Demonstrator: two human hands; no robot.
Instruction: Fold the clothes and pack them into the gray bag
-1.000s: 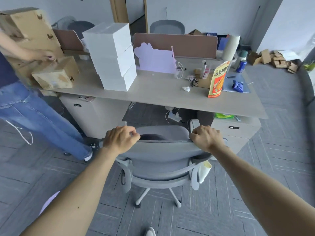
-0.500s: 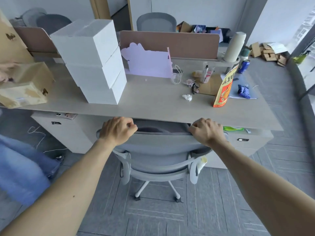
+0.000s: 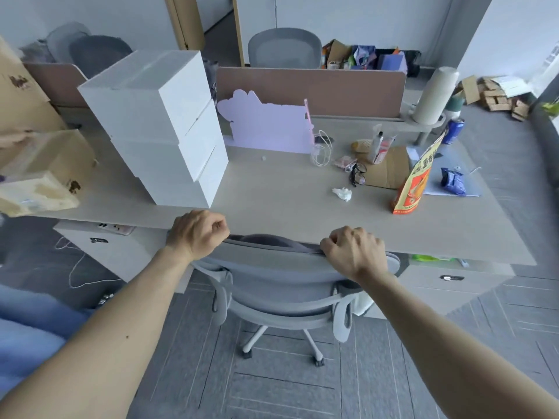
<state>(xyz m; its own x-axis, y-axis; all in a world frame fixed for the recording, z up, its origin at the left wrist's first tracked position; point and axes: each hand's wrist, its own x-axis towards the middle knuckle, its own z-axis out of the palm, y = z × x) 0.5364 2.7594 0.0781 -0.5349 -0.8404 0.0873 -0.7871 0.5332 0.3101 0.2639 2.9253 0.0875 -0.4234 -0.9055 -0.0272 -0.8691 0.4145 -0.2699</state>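
Gray tiled floor (image 3: 272, 388), beige desk (image 3: 287, 201) with brown divider panel (image 3: 332, 89), gray office chair (image 3: 281, 285), white walls (image 3: 363, 19), wooden door frame (image 3: 184, 22)

The desk (image 3: 272, 189) is surfaced matt and smooth; the boxes (image 3: 151, 122) at eleven o'clock are made of smooth white card

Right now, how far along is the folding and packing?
Done: nothing that shows; no clothes or bag are in view. In hand: left hand and right hand grip the chair back at the desk. Left: all the folding and packing.
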